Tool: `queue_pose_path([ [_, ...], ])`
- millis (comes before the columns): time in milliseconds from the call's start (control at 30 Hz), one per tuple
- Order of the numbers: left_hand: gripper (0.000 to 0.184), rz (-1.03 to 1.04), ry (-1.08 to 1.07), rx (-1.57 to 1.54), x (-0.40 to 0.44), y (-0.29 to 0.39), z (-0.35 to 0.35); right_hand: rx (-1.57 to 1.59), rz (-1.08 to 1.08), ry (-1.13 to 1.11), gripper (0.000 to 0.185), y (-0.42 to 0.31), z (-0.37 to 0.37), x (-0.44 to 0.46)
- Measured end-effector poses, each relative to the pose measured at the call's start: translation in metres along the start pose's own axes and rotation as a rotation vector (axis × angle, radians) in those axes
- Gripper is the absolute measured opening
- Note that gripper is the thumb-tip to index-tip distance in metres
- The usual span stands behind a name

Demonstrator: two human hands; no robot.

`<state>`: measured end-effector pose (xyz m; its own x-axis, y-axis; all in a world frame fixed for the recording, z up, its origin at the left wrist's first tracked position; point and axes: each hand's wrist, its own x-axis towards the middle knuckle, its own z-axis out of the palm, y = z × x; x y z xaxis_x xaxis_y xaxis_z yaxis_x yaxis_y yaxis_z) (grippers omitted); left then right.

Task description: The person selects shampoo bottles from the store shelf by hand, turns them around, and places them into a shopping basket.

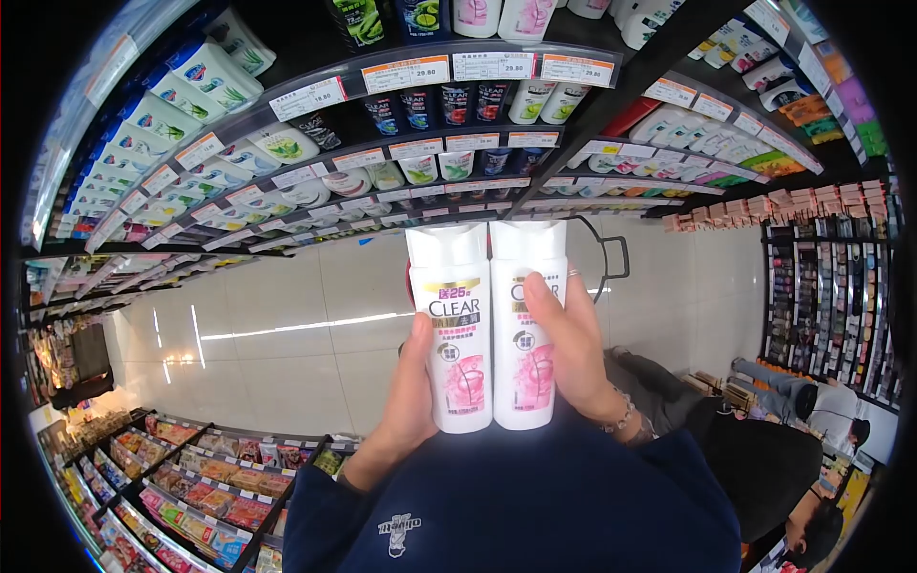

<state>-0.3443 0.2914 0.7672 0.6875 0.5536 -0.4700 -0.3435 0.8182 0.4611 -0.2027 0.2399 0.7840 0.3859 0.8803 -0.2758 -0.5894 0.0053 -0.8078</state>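
Note:
Two white shampoo bottles with pink labels and the word CLEAR are held upright side by side in front of my chest. My left hand (406, 396) is wrapped round the left shampoo bottle (458, 334), its thumb along the side edge. The right shampoo bottle (521, 382) is gripped by my right hand (568, 339), whose thumb lies across the front of the label. Both labels face me, and the bottles stand very close together. Most fingers of both hands are hidden behind the bottles. A bracelet circles my right wrist.
Shelves of bottles with price tags (406, 74) stretch ahead. Behind the bottles is a dark-handled shopping basket (616, 258), partly hidden. Packaged goods (205, 492) fill a rack at lower left. Two people are at the right, one in black (750, 468), one in a light top (829, 415). Tiled floor (287, 334) lies between.

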Motion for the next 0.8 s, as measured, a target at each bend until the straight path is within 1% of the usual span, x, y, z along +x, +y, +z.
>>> queue_pose_path([
  [133,0.054,0.002,-0.01,0.039,0.0001,-0.0003,-0.0041,-0.036,0.0,-0.015,0.041,0.0011,-0.0029,-0.0005],
  [333,0.055,-0.003,0.017,0.043,-0.0021,0.0002,-0.0015,-0.005,0.025,-0.031,0.041,-0.0018,-0.0007,-0.0011],
  [433,0.055,-0.003,0.017,0.03,-0.003,0.0003,-0.0017,0.002,0.003,-0.037,0.04,0.0006,-0.0017,-0.0005],
  [600,0.054,-0.025,0.009,-0.005,-0.0035,0.001,-0.0002,-0.036,0.055,-0.018,0.04,-0.0024,-0.0019,-0.0016],
  [800,0.053,-0.038,0.014,-0.011,-0.0036,0.0,-0.0014,-0.04,0.047,-0.015,0.04,-0.001,-0.0019,-0.001],
])
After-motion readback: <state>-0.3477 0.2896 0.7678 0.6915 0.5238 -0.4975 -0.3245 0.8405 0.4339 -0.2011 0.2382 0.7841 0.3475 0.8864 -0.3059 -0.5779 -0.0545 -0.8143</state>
